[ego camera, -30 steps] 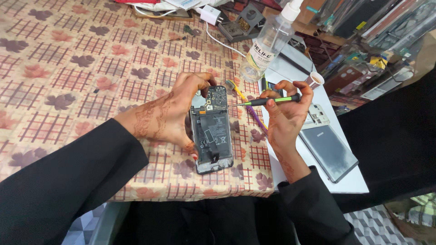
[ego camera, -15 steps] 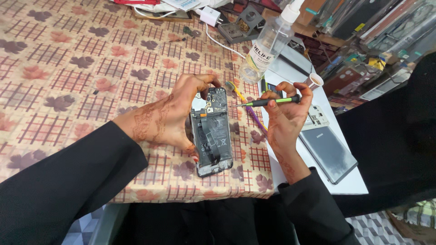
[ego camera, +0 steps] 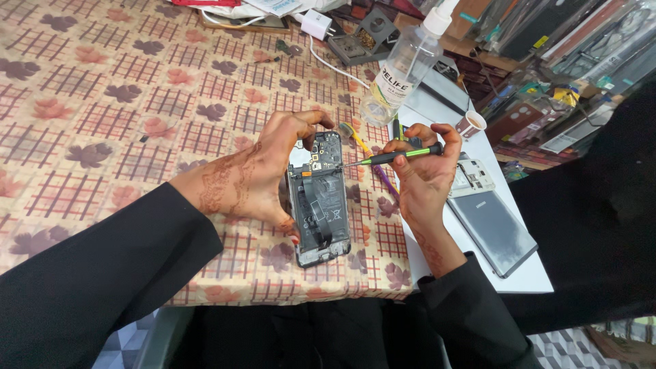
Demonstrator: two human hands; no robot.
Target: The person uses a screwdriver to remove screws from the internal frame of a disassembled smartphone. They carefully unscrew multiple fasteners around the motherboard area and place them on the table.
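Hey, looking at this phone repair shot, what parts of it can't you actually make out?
All from the head view:
- Screwdriver tip: too small to tell which screw on the opened phone it meets.
- Phone's left edge: hidden by the left hand.
- Screwdriver handle end: covered by the right hand grip.
- Clear bottle top: cut off by the upper frame edge.
- Shelf items at upper right: blurred and cluttered.

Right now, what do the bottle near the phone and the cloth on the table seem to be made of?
The bottle looks like clear, glossy plastic: the table pattern shows through it and it carries a white cap. The cloth is probably smooth vinyl or coated fabric, matte with a printed leaf-and-check pattern; it hangs over the table's near edge.
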